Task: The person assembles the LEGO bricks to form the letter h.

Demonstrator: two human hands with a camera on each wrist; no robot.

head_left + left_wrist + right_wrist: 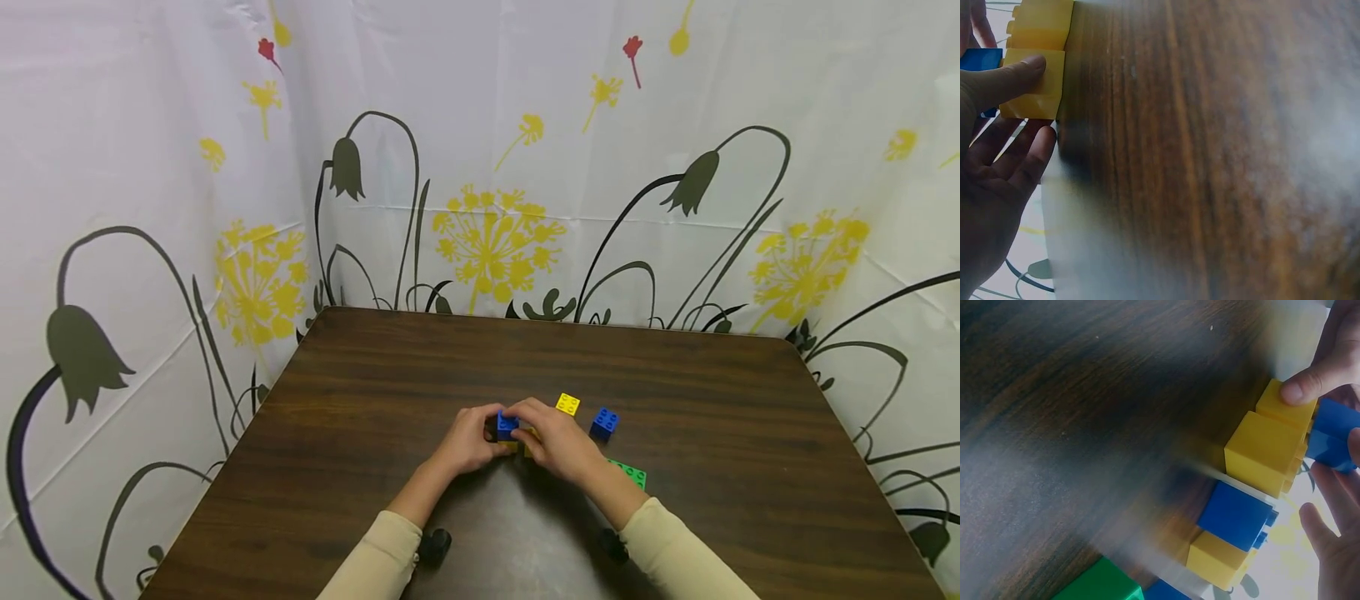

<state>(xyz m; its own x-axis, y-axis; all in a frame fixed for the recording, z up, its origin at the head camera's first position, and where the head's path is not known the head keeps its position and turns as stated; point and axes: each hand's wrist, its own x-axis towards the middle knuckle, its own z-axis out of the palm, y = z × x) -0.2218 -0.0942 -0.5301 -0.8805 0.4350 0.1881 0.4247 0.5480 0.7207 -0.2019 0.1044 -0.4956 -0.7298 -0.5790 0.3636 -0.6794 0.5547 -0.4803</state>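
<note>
My left hand holds a yellow brick on the table, its thumb pressed on the brick's side. A blue brick sits against the studded top of that yellow brick. The fingers of my right hand pinch this blue brick. Beside the held yellow brick stands a second yellow brick, the two side by side in the right wrist view. Whether the blue brick is fully pressed down, I cannot tell.
Right of the hands lie another yellow brick, a blue brick and a green brick, partly behind the right forearm. The brown table meets a flowered curtain at its far edge.
</note>
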